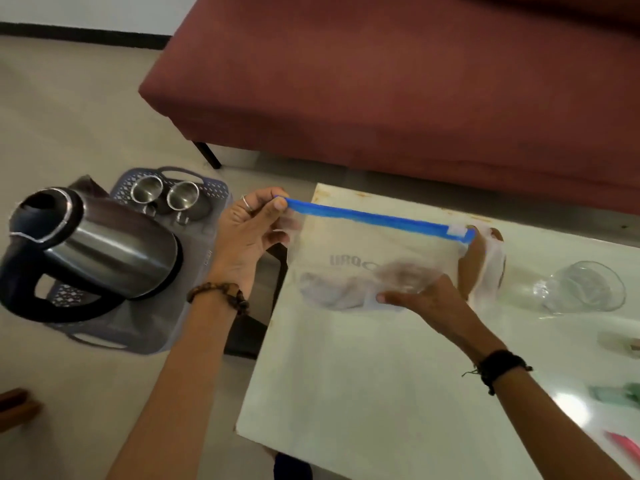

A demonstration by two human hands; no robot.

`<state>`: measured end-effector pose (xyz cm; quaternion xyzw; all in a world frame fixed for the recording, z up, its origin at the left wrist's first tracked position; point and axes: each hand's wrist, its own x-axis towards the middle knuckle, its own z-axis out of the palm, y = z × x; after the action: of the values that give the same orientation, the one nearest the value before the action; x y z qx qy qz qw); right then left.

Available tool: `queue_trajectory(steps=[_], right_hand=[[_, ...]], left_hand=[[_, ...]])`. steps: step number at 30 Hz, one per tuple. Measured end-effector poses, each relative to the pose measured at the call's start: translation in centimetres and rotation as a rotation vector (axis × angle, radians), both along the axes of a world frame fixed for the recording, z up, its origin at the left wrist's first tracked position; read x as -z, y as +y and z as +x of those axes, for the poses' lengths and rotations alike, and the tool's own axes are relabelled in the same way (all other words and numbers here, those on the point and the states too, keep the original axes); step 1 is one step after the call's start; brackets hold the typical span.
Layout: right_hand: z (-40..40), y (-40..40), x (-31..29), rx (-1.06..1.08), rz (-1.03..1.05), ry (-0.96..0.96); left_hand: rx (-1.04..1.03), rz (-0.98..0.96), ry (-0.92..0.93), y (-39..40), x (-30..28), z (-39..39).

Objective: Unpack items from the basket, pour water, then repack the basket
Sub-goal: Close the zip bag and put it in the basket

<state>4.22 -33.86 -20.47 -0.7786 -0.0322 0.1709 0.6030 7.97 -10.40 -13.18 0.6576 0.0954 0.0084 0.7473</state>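
A clear zip bag (363,247) with a blue zip strip (374,216) is held up over the white table (363,393). My left hand (242,244) pinches the left end of the blue strip. My right hand (436,299) grips the bag's right side, thumb on the front and fingers behind the plastic. A white slider sits at the strip's right end. What is inside the bag is blurred. On the floor to the left stands a grey basket (214,192) holding a steel kettle (104,247) and two steel cups (147,190).
A clear glass bowl (585,285) stands on the table right of the bag. Small green (616,393) and pink (623,441) items lie at the table's right edge. A maroon sofa (415,81) runs behind the table, and tiled floor surrounds the basket.
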Motion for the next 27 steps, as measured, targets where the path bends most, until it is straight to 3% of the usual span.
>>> queue_trajectory(steps=[4, 8, 12, 18, 20, 24, 27], right_hand=[[2.7, 4.9, 0.3, 0.033, -0.023, -0.08], [5.2, 10.9, -1.0, 0.08, -0.007, -0.167], [8.6, 18.8, -2.4, 0.081, -0.006, -0.233], [12.2, 28.6, -2.0, -0.04, -0.235, -0.504], [12.9, 30.8, -0.5, -0.1, -0.286, -0.515], [14.1, 33.1, 2.0, -0.147, -0.218, -0.414], [15.2, 34.0, 2.7, -0.207, -0.129, -0.314]], left_hand=[[-0.209, -0.071, 0.021, 3.8, 0.9, 1.5], [-0.448, -0.025, 0.157, 6.8, 2.3, 0.4], [-0.358, 0.025, 0.091, 9.3, 3.6, -0.9], [-0.289, 0.155, -0.017, 14.1, 4.5, 1.2], [-0.277, 0.366, 0.054, 15.7, 5.1, 2.3], [0.063, 1.336, 0.321, 18.1, 7.3, 4.1], [0.378, 1.809, 0.559, 18.4, 7.4, 5.4]])
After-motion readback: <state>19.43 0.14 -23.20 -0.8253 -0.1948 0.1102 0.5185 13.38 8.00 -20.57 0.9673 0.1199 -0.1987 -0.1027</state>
